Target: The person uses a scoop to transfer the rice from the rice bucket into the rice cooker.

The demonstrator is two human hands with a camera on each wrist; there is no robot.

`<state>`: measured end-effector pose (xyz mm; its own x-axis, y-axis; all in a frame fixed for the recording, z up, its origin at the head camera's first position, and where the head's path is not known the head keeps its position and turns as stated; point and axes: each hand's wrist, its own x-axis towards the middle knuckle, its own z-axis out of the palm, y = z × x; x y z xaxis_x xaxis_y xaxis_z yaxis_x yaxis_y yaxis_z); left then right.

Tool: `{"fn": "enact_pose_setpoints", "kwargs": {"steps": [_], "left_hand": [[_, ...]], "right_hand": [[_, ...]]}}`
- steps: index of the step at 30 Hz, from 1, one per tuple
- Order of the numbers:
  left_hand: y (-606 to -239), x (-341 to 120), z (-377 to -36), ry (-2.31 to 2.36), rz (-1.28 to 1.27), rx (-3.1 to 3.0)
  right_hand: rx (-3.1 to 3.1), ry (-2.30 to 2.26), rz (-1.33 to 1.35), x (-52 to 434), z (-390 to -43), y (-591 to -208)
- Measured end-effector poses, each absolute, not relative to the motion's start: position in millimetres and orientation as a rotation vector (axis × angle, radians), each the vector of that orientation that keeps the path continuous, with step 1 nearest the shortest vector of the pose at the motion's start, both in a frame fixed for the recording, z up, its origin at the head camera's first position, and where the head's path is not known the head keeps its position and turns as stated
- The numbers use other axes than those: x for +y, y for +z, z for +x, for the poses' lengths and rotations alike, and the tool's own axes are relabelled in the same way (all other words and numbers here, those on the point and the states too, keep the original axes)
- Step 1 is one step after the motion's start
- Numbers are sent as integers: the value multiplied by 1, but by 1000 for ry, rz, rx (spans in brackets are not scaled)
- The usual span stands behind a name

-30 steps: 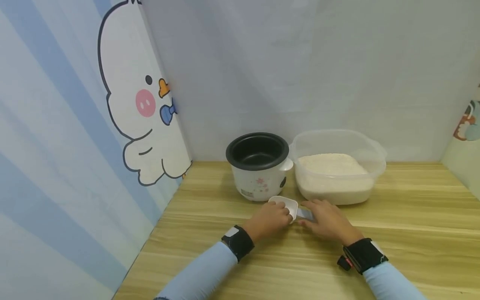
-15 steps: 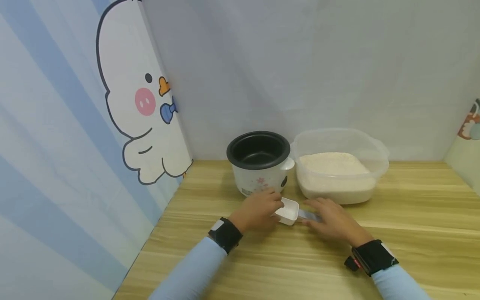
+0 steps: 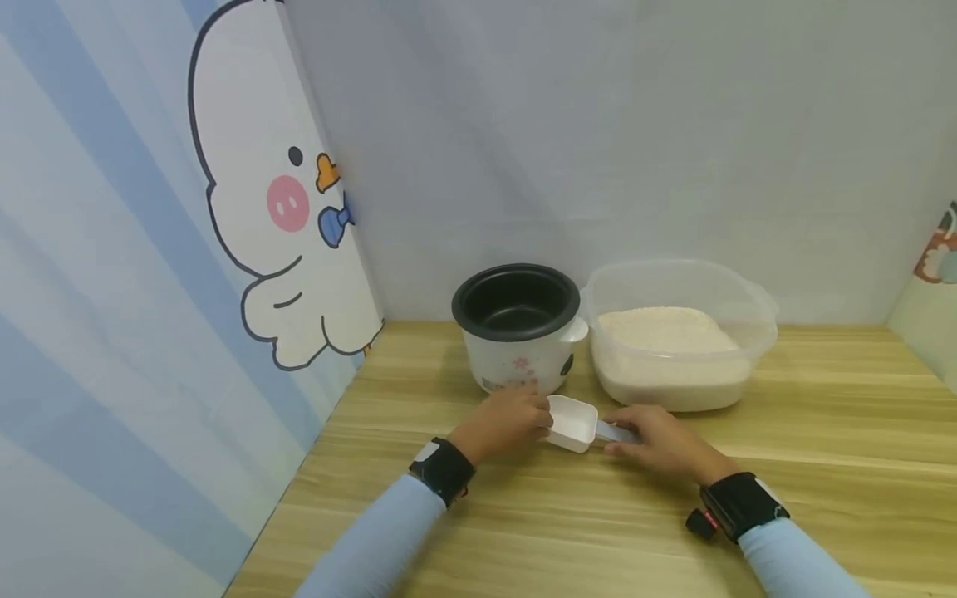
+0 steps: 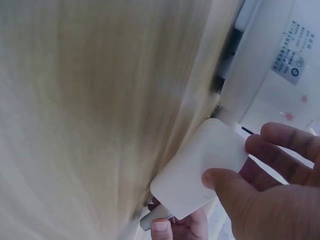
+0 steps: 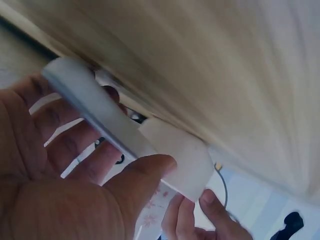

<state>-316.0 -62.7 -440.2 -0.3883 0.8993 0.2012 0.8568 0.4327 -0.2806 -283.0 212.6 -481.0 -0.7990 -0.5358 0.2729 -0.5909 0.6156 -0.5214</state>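
1. Scoop (image 3: 571, 422): a small white plastic measuring scoop with a pale grey handle (image 3: 615, 432) sits low over the wooden desk (image 3: 822, 432), just in front of the rice cooker (image 3: 517, 336), at about 6 o'clock from it. Its open bowl faces up and looks empty.
2. Left hand (image 3: 503, 422): it comes in from 8 o'clock and grips the bowl end of the scoop; in the left wrist view the thumb (image 4: 225, 187) presses on the white cup (image 4: 197, 172) and the fingers curl round its far side.
3. Right hand (image 3: 661, 438): it comes in from 4 o'clock and grasps the handle; in the right wrist view the grey handle (image 5: 92, 112) lies across the curled fingers with the thumb (image 5: 142, 175) closed on it beside the white cup (image 5: 180, 160).
4. The rice cooker is white with small pink flowers and a black inner pot, lid off, standing toward the back of the desk.
5. A clear plastic tub (image 3: 751, 320) of white rice (image 3: 661, 328) stands at 3 o'clock from the cooker, just beside it; whether they touch I cannot tell.
6. Both wrists carry black bands over light blue sleeves.
7. A cartoon duck panel (image 3: 277, 216) stands on the wall at 9 o'clock from the cooker.
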Motion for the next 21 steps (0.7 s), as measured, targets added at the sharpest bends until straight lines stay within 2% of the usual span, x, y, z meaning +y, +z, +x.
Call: {"fn": "enact_pose_setpoints", "kwargs": {"steps": [13,21], "left_hand": [[-451,-68,-311,186,-1446,-2378],[-427,-77,-308,-32,-1279,-2212]], "right_hand": [[-2849,927,894,197,-287,-481],[-2836,891,880,192,-281,-476]]}}
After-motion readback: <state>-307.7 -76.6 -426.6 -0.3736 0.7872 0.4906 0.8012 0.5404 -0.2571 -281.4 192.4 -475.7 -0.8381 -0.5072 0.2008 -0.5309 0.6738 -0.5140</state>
